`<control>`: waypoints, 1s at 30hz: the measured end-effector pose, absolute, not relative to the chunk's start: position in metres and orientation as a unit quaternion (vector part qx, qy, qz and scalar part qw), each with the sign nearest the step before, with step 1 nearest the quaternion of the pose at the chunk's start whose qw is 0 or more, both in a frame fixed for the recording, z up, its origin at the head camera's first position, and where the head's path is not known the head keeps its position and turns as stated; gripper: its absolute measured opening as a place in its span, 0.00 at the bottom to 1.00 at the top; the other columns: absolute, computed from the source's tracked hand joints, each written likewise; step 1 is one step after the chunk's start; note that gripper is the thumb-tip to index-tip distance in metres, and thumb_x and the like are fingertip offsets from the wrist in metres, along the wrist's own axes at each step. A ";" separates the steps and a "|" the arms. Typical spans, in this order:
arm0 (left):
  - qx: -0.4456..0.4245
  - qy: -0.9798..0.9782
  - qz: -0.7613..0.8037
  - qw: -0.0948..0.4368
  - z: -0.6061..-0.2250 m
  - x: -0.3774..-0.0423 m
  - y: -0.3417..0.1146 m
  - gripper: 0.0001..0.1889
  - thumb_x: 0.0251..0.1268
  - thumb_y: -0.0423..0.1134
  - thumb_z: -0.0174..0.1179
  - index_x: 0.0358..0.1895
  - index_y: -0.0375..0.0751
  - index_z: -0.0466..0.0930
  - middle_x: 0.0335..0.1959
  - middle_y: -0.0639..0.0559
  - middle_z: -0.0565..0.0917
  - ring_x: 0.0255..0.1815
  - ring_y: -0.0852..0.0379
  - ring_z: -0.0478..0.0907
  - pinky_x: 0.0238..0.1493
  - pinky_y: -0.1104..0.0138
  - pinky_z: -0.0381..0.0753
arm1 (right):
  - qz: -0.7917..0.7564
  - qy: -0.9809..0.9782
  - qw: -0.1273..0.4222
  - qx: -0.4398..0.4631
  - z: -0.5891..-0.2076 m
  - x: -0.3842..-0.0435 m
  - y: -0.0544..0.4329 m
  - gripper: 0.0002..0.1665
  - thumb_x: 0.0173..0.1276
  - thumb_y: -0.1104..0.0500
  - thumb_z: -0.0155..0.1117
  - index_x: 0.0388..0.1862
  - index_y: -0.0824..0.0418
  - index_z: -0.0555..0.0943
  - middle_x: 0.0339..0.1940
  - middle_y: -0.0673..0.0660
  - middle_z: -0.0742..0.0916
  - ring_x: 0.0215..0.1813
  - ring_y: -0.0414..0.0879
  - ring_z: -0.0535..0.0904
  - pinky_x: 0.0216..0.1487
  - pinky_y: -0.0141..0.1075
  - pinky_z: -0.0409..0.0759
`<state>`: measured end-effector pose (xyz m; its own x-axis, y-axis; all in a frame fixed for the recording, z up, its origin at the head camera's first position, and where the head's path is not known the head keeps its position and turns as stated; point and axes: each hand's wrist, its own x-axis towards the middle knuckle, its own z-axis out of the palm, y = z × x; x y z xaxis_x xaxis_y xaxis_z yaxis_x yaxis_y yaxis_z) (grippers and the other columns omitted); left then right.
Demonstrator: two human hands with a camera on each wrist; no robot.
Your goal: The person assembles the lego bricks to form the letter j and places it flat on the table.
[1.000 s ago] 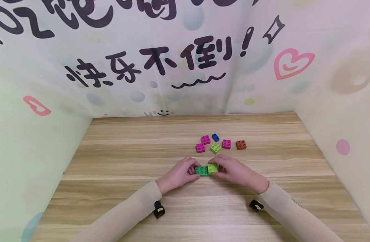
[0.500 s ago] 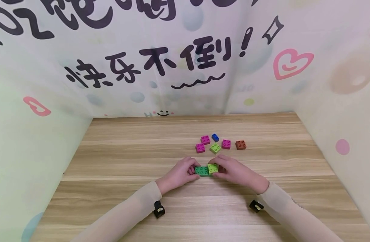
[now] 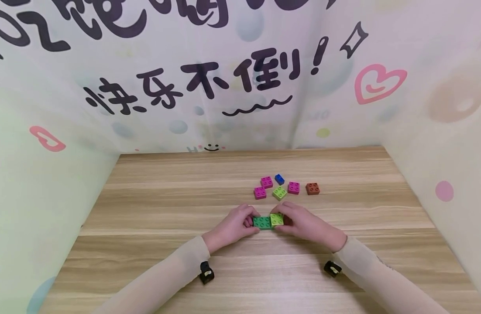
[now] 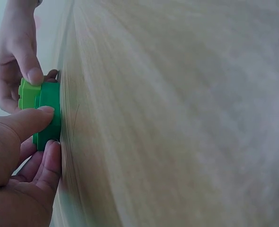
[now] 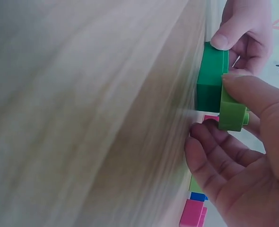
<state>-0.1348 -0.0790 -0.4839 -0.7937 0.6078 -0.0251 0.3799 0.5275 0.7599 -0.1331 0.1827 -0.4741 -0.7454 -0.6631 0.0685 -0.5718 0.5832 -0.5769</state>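
A long dark green toy building brick lies flat on the wooden table, studs up. My left hand grips its left end, thumb on the near side, as the left wrist view also shows. On its right end sits a square lime green brick, which my right hand pinches between thumb and fingers. In the right wrist view the lime brick juts a little past the end of the dark green brick. Whether the studs are fully pressed together I cannot tell.
Beyond the hands lie loose bricks: magenta ones, a small blue one, a second lime one and a brown one. A printed cloth wall rises behind the table.
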 end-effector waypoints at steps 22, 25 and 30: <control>0.235 0.874 0.403 0.136 -0.472 -0.163 -0.087 0.16 0.76 0.42 0.64 0.57 0.34 0.82 0.45 0.49 0.86 0.47 0.57 0.83 0.52 0.65 0.82 | -0.294 0.886 0.109 -0.343 -0.474 -0.139 0.181 0.15 0.69 0.56 0.74 0.51 0.57 0.81 0.42 0.46 0.84 0.40 0.38 0.75 0.43 0.34 0.79; 0.218 0.882 0.406 0.097 -0.476 -0.173 -0.084 0.15 0.73 0.38 0.66 0.56 0.34 0.82 0.44 0.48 0.85 0.45 0.56 0.82 0.50 0.65 0.82 | -0.294 0.886 0.115 -0.339 -0.474 -0.139 0.181 0.15 0.70 0.56 0.74 0.52 0.56 0.81 0.43 0.45 0.84 0.41 0.38 0.75 0.45 0.34 0.79; 0.207 0.887 0.409 0.062 -0.481 -0.186 -0.079 0.19 0.68 0.38 0.71 0.58 0.34 0.81 0.47 0.46 0.82 0.47 0.52 0.81 0.52 0.63 0.82 | -0.297 0.885 0.122 -0.337 -0.475 -0.138 0.179 0.15 0.70 0.55 0.74 0.52 0.55 0.81 0.43 0.45 0.83 0.42 0.38 0.75 0.45 0.35 0.79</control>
<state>-0.1863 -0.0790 -0.4809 -0.9068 0.4176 0.0583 0.3155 0.5804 0.7507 -0.1382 0.1795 -0.4750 -0.7433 -0.6688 -0.0147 -0.5243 0.5960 -0.6082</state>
